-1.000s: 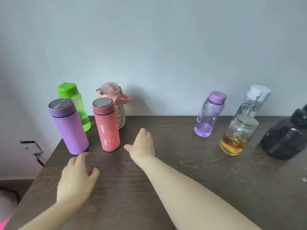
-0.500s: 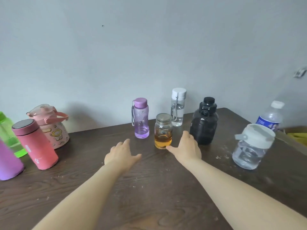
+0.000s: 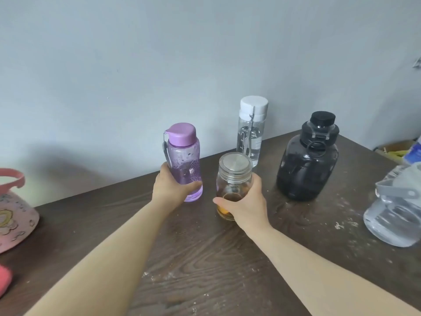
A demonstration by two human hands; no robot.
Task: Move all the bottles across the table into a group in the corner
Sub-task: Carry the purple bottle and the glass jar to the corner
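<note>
My left hand (image 3: 170, 187) is wrapped around the lower half of a translucent purple bottle (image 3: 184, 156) with a purple cap. My right hand (image 3: 247, 202) grips a small glass jar (image 3: 234, 176) with a metal lid and amber liquid in the bottom. Behind the jar stands a clear bottle with a white cap (image 3: 250, 131). A large black jug (image 3: 307, 160) stands to the right, and a clear jug with a grey handle (image 3: 396, 208) sits at the right edge. A pink kettle-shaped bottle (image 3: 13, 215) and a red bottle (image 3: 4, 279) show at the left edge.
The dark wood table (image 3: 205, 258) meets a grey wall behind the bottles. A blue-labelled plastic bottle (image 3: 413, 153) peeks in at the far right, near the table's right edge. White specks are scattered over the tabletop.
The view swung right, away from the left group. Both hands reached forward and closed, the left on the purple bottle and the right on the glass jar.
</note>
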